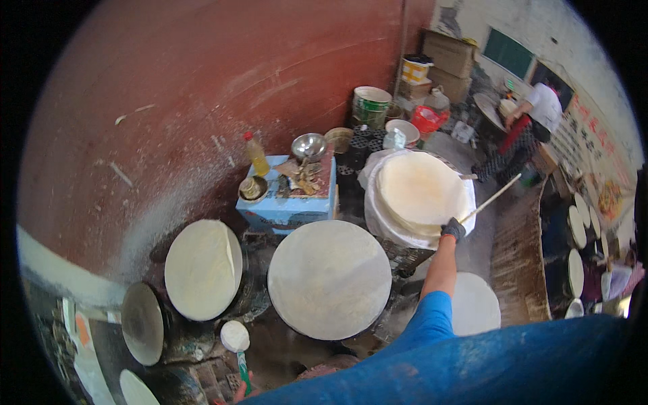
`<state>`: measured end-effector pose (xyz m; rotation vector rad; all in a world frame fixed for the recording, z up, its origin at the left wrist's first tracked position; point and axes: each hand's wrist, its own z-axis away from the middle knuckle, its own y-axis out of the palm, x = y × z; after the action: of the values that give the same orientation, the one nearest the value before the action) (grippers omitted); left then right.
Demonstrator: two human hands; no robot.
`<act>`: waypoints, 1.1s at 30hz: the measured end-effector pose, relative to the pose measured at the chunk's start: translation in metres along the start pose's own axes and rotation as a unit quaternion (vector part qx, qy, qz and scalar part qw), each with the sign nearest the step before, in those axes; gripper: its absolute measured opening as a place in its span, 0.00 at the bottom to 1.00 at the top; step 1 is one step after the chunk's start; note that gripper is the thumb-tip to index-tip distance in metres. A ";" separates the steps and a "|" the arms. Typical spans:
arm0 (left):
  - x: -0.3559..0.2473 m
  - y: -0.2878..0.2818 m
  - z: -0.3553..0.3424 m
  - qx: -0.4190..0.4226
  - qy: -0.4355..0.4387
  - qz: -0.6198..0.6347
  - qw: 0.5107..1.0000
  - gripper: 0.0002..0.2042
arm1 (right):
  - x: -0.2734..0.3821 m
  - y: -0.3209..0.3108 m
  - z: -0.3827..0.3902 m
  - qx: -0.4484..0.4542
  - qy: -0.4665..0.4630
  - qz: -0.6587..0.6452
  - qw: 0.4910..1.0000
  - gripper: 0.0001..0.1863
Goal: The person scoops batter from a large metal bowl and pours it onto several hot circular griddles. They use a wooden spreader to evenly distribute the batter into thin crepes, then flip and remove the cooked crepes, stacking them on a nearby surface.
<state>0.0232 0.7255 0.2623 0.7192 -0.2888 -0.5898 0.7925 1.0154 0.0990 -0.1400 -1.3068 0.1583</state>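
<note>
My right hand (453,229), in a dark glove, is closed around a thin wooden stick (496,196) at the near edge of a stack of large round pancakes (422,189). White cloth (372,209) lies under that stack. Low at the left, my left hand (244,391) grips the green handle of a ladle (235,337) whose bowl looks full of white batter; most of this hand is cut off. Pale sheets cover the round centre griddle (329,280) and the left griddle (202,270), where one edge is folded. Another pale round (476,304) sits partly behind my right arm.
A dark bare griddle (142,324) stands at far left. On a blue box (290,212) are a bottle (256,154), a metal bowl (310,147) and a small cup (252,188). Buckets (371,106) stand behind. A co-worker (544,111) bends over another griddle; a board (516,260) edges the right.
</note>
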 end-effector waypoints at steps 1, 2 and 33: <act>0.008 -0.003 0.007 0.006 0.010 0.011 1.000 0.20 | 0.003 0.005 0.005 -0.028 -0.058 0.050 0.997 0.19; 0.016 -0.005 0.012 0.017 0.021 0.025 0.999 0.21 | 0.003 0.014 0.018 -0.033 -0.107 0.092 0.989 0.19; 0.348 -0.431 0.205 -0.250 0.632 0.462 0.570 0.19 | -0.228 -0.607 0.995 0.563 -0.678 -0.152 -0.447 0.14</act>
<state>0.0366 0.1503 0.1303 0.1947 0.8360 0.9204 -0.2045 0.3885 0.2531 -1.3618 0.5136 -0.5157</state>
